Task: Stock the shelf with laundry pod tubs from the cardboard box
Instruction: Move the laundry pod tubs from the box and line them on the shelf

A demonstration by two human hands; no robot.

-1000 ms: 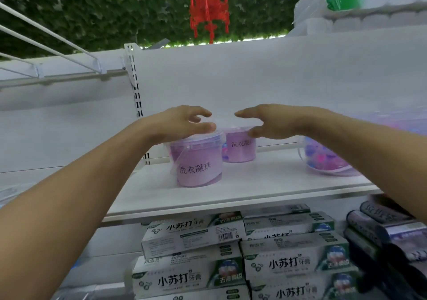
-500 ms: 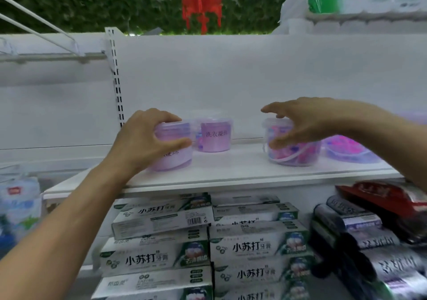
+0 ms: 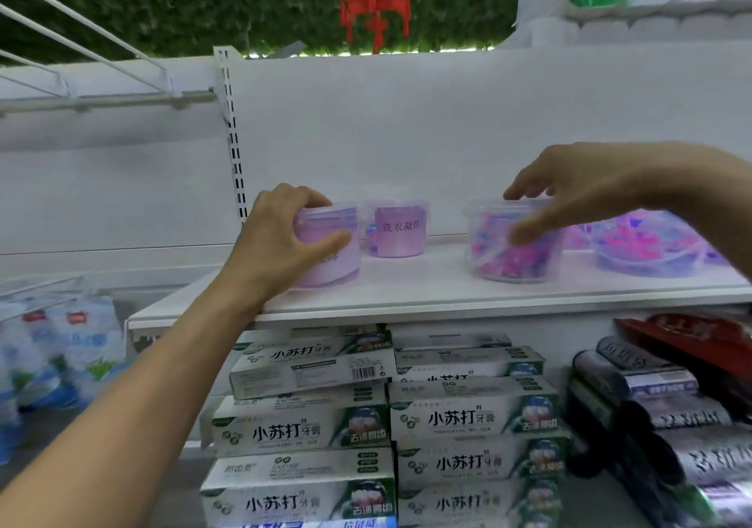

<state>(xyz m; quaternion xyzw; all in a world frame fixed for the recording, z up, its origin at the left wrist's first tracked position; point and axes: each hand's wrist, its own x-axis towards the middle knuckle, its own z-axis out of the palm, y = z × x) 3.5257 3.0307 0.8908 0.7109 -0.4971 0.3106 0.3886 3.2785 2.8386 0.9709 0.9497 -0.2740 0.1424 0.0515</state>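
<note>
Across mid-frame, white shelf (image 3: 427,287), flat and smooth; below it, stacked cardboard toothpaste boxes (image 3: 472,417). Mid-placement, apparently: left hand (image 3: 280,242) clamped around lilac tub (image 3: 333,250) at centre-left; right hand (image 3: 578,189) spread, closing over clear round tub (image 3: 508,259) of pink-blue pods, centre-right. Next: nudging both back into line beside small labelled tub (image 3: 401,230).

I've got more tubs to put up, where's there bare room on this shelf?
Bare shelf lies between the labelled tub and the clear tub under the right hand, plus the front strip. Right end is crowded; the left hand grips the near tub.
</note>
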